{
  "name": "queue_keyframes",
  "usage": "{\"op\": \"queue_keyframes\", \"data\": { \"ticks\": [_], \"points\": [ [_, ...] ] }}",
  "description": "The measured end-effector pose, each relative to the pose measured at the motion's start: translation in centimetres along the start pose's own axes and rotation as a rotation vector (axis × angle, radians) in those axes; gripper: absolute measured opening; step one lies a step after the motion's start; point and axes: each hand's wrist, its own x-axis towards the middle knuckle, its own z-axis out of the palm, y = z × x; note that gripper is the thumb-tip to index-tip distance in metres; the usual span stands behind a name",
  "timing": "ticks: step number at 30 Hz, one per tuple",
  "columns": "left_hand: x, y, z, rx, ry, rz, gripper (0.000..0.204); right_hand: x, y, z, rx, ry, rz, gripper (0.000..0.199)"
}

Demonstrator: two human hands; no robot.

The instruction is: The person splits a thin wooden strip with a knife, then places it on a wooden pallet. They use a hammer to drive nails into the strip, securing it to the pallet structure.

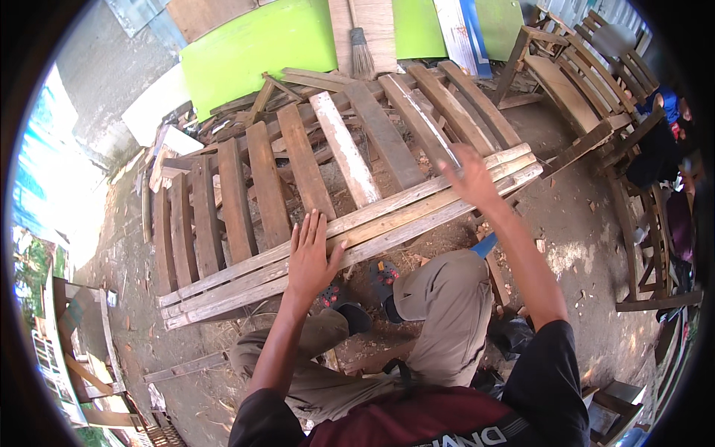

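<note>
**Both hands on the pallet's long rails**

The left hand (313, 257) lies flat, its fingers (307, 227) spread and released, palm pressed on the long rails (417, 210) of a weathered pallet (253, 194); the thumb hooks over the near edge of the nearest rail. The right hand (469, 177) reaches farther along the same rails, near their right end. It is blurred, and its fingers seem to lie open against the wood rather than clenched around it, though a grasp cannot be ruled out.

The pallet lies on the dirt ground (581, 246) straight ahead of the person, tilted up toward the far side. Its three long rails run side by side from lower left to upper right, and its slats (302, 160) cross beneath them, fanning away from the hands. One slat (344, 149) is paler than the others.

The person crouches just behind the rails, knees in khaki trousers (447, 298), with patterned sandals (383, 276) on the ground just below the rails.

Beyond the pallet lie loose boards and scrap wood (223, 123). Green panels (253, 48) and a broom (361, 52) lean at the far side. Slatted wooden chairs (588, 82) stand to the right, and another wooden frame (82, 335) stands at the lower left.
</note>
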Motion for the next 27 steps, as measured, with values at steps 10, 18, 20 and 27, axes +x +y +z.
{"op": "queue_keyframes", "data": {
  "ticks": [10,18,20,27],
  "points": [
    [-1.0,1.2,-1.1,0.017,-0.033,-0.006,0.115,-5.1,-10.0,3.5,-0.223,-0.396,-0.282,0.101],
    [-1.2,0.7,-0.8,-0.022,-0.038,-0.038,0.116,-5.0,-11.1,3.1,-0.354,-0.459,-0.291,0.114],
    [-1.2,0.6,-0.8,-0.022,-0.044,-0.039,0.117,-5.1,-11.2,3.3,-0.357,-0.465,-0.278,0.116],
    [-1.1,0.7,-0.4,-0.033,-0.034,-0.030,0.116,-5.0,-10.5,3.7,-0.399,-0.483,-0.258,0.121]
  ]
}}
